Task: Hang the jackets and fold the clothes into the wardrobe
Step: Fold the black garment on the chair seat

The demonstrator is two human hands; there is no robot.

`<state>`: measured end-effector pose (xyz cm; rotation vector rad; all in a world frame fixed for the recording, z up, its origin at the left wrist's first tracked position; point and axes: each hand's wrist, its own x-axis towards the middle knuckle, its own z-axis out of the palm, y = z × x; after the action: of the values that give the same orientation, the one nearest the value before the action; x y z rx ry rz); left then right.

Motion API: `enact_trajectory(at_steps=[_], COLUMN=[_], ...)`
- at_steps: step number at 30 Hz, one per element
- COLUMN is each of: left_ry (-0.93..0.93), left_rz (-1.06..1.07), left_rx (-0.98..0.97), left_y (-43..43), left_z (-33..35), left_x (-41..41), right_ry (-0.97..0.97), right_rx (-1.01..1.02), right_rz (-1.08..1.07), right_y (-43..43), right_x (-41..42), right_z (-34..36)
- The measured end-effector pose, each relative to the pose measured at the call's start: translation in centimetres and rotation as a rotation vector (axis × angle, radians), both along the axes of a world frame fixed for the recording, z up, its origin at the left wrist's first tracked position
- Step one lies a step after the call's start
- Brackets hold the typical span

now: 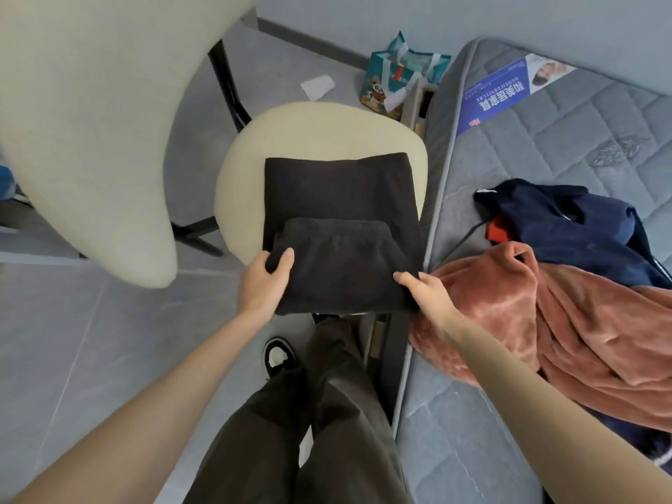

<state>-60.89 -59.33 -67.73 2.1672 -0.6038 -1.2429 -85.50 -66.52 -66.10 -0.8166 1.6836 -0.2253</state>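
Can't see the fingers on the left hand (263, 285) or right hand (425, 291): they're tucked under the folded dark garment (342, 271), so only the thumbs show. It also covers the near part of the black folded piece (338, 187). The chair back (91, 121) runs off the top and left edges. The rust fleece (582, 321) is cut off at the right and buries part of the navy garment (582, 231). The small print on the mattress label (509, 92) is unreadable.

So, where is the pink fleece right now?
The pink fleece lies at the right of the head view, on the mattress, just in front of the navy jacket and next to the right hand, which holds the folded black garment.
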Motion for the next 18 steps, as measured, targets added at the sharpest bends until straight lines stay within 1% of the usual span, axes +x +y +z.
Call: enact_trajectory(at_steps=[2,3,5,6,7,8,10,11,13,14,15,16,18], left_ry=[-0.061,-0.046,0.017,0.040,0.067,0.098,0.086,0.019,-0.193,-0.290,-0.357,-0.399,-0.452], left_rz=[-0.078,-0.073,0.018,0.066,0.071,0.020,-0.228,-0.400,-0.768,-0.882,-0.918,-0.906,-0.849], left_rx=[0.118,0.183,0.271,0.286,0.273,0.227,0.106,0.076,0.085,0.095,0.097,0.088,0.060], left_y=[2.4,3.4,4.7,5.2,5.8,6.3,7.4,7.7,8.4,8.5,8.6,8.6,8.4], left_z=[-0.5,-1.0,-2.0,-2.3,-2.5,-2.6,-2.5,-2.3,-1.9,-1.7,-1.5,-1.4,-1.1], left_x=[-0.7,-1.1,-1.6,-1.8,-1.8,-1.8,-1.5,-1.1,-0.4,-0.1,0.1,0.2,0.4], right_ry=[0.110,0.179,0.292,0.299,0.283,0.262,0.208,0.178,0.125,0.107,0.095,0.089,0.127], right_rx=[-0.021,-0.018,-0.024,-0.051,-0.088,-0.121,-0.148,-0.152,-0.155,-0.152,-0.140,-0.114,-0.024], right_rz=[0.119,0.191,0.266,0.282,0.315,0.365,0.488,0.539,0.591,0.617,0.662,0.733,0.972], right_y=[2.7,3.7,5.3,5.8,6.3,6.6,7.0,7.0,6.8,6.6,6.3,5.9,5.0], right_x=[-0.5,-0.7,-1.0,-1.0,-1.1,-1.1,-1.3,-1.5,-2.1,-2.4,-2.5,-2.5,-2.2], right_z=[-0.1,-0.3,-0.5,-0.6,-0.8,-1.0,-1.3,-1.4,-1.2,-0.9,-0.4,0.0,0.6])
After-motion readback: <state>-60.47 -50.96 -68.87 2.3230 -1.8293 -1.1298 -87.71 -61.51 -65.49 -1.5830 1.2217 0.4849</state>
